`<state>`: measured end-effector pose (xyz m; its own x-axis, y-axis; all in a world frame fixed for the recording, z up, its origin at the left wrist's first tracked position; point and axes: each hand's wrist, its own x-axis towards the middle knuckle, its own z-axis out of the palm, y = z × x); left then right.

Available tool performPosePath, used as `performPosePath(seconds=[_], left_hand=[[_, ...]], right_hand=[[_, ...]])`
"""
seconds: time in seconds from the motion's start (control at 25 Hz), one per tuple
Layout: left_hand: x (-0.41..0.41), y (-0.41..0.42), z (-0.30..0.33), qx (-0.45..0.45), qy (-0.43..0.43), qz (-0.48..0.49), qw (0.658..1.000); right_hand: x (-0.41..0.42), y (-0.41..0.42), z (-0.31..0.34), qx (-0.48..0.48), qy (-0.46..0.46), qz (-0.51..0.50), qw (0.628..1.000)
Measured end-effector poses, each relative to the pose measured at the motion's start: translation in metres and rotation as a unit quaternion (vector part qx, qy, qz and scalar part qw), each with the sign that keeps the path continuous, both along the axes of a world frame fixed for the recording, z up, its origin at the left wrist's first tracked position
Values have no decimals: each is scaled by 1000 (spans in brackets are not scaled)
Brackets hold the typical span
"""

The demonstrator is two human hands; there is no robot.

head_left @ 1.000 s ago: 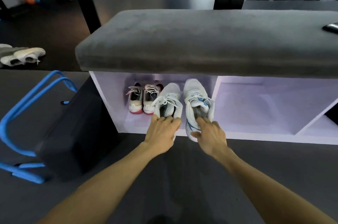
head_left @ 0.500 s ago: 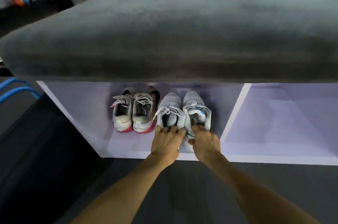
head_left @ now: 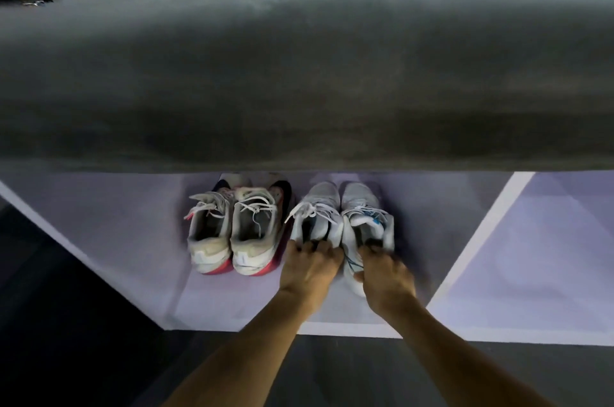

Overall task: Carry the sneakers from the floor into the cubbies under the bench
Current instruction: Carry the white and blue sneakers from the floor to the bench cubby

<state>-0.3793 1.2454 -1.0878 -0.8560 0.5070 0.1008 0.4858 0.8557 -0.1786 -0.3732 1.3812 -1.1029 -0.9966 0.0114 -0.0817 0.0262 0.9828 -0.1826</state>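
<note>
Sneakers number four in the head view, two pairs set side by side on the floor of the left cubby [head_left: 126, 240] under the bench, toes pointing to the back. One pair is pale grey: the left grey sneaker [head_left: 319, 217] has loose white laces, and the right grey sneaker [head_left: 360, 207] shows a bit of blue at the tongue and a thin blue cord trailing off its heel. The left hand [head_left: 310, 268] grips the heel collar of the left one, fingers curled over the rim into the opening; the right hand [head_left: 385, 275] grips the heel of the right one the same way. The two grey sneakers touch each other along their inner sides. Just beside them to the left stands the other pair, a worn cream sneaker [head_left: 209, 233] and its mate [head_left: 255, 233], both with white laces, scuffed heels and red soles, also touching each other. The cubby is a smooth, pale lilac box with flat walls, and a slanted divider [head_left: 481, 230] separates it from a second cubby [head_left: 538, 260] on the right. Above lies one thick grey bench cushion [head_left: 305, 67], soft and suede-like with rounded edges. A dark carpet [head_left: 349, 373] covers the ground in front.
</note>
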Motion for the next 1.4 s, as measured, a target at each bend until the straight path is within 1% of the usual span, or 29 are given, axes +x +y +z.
performPosePath(seconds=[0.12, 0.2, 0.28, 0.32, 0.36, 0.4, 0.48, 0.56, 0.68, 0.8, 0.92, 1.04, 1.16, 1.28, 1.4], left_hand=[[-17, 6, -9, 19, -14, 12, 1000], [-22, 10, -5, 14, -29, 43, 999], [-25, 10, 1, 23, -53, 53, 997], [-28, 8, 1, 22, -75, 52, 996], [-30, 6, 4, 33, -119, 58, 991], [-31, 4, 7, 67, -151, 64, 984], [-32, -2, 14, 145, -172, 73, 972], [-31, -4, 21, 170, -164, 77, 968], [-22, -3, 35, 160, -160, 104, 969], [-11, -1, 52, 146, -173, 130, 965], [5, 0, 76, 137, -172, 137, 966], [25, -1, 109, 127, -148, 130, 972], [47, -2, 148, 139, -123, 119, 975], [74, -4, 187, 141, -101, 104, 979], [115, -6, 233, 125, -64, 82, 987]], right_hand=[[-23, 4, -7, 10, -2, -5, 1000], [-33, 9, -10, 25, -1, -10, 1000], [-41, 13, -13, 37, -11, 1, 999], [-44, 15, -13, 38, -21, 7, 999], [-46, 18, -13, 34, -33, 12, 999], [-46, 21, -12, 27, -41, 17, 999], [-44, 23, -7, 8, -44, 32, 998], [-37, 23, 2, -9, -20, 46, 999], [-22, 18, 23, -39, 13, 50, 998], [-5, 16, 48, -54, 15, 55, 997], [12, 14, 75, -69, 18, 66, 995], [33, 12, 111, -51, 41, 82, 994], [56, 16, 146, -48, 65, 95, 992], [82, 18, 183, -67, 73, 112, 989], [117, 20, 232, -50, 73, 127, 988]])
